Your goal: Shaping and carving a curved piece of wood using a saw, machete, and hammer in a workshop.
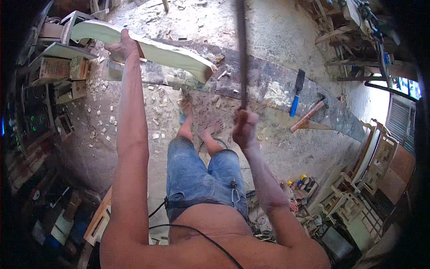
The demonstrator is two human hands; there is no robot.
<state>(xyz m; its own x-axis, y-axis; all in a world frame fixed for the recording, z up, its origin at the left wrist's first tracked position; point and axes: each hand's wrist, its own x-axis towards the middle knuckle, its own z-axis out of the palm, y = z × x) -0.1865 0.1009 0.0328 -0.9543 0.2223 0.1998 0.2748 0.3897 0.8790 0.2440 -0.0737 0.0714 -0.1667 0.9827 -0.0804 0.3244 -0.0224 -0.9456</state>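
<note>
My left hand (123,47) is closed round the upper edge of a long, curved, pale wooden board (170,56). The board slants down to the right over a dark plank, and its right end is near the plank's surface. In my right hand (245,125), a fist in front of my body, is a long dark bar-like tool (242,49). It points away from me and runs out of the top of the picture, so its far end is hidden. The bar is apart from the board in this view.
The long dark plank (264,74) crosses the floor before my feet. On it lie a chisel-like tool with a blue handle (294,105) and a hammer (309,116). Wood chips (154,121) litter the floor. Boxes (56,69) stand left; wooden frames (378,161) lean right.
</note>
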